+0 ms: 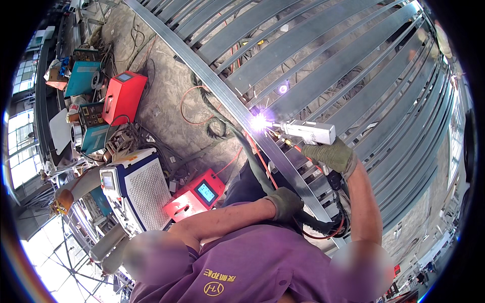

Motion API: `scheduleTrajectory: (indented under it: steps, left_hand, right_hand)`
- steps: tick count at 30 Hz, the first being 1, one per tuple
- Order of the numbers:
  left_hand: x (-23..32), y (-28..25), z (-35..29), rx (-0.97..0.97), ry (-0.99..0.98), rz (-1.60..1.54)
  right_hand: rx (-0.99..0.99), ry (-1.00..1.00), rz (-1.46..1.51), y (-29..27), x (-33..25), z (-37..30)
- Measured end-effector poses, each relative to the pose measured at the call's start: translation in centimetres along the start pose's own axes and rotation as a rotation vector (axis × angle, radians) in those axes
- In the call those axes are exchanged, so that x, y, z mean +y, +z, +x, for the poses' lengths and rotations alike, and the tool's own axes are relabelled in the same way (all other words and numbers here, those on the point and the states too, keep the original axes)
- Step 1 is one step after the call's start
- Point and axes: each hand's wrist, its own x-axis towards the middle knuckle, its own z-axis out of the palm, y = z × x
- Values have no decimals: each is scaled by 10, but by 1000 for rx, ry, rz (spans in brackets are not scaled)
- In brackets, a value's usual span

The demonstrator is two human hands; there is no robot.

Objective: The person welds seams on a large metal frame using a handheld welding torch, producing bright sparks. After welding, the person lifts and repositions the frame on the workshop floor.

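My right hand [332, 155], in an olive-green glove, is closed around the grip of a white handheld welding gun [310, 132]. The gun's nozzle tip reaches the metal frame's edge rail [222, 96], where a bright purple-white arc [259, 122] burns and throws sparks. Closer to my body, my left hand [285, 203], gloved the same way, is closed on a cable bundle [314, 222] beside the rail. Its fingers are partly hidden. The bundle's dark sheath runs from that glove toward the area below the gun.
Long grey slats [323, 70] fill the frame to the upper right. On the left stand a red machine [126, 96], teal boxes [82, 76], a white-and-blue cabinet [146, 182] and a red unit [198, 194] with a lit screen. Hoses [217, 126] lie across the floor.
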Motion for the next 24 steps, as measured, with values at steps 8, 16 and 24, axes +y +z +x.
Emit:
scheduleTrajectory:
  steps: [8, 16, 24]
  left_hand:
    - [-1, 2, 2, -12, 3, -7]
    - [0, 6, 5, -16, 6, 17]
    - [4, -8, 0, -89, 6, 35]
  right_hand:
    - [13, -119, 32, 0, 10, 1]
    - [-5, -67, 0, -1, 5, -2]
    - [-8, -34, 54, -1, 3, -5]
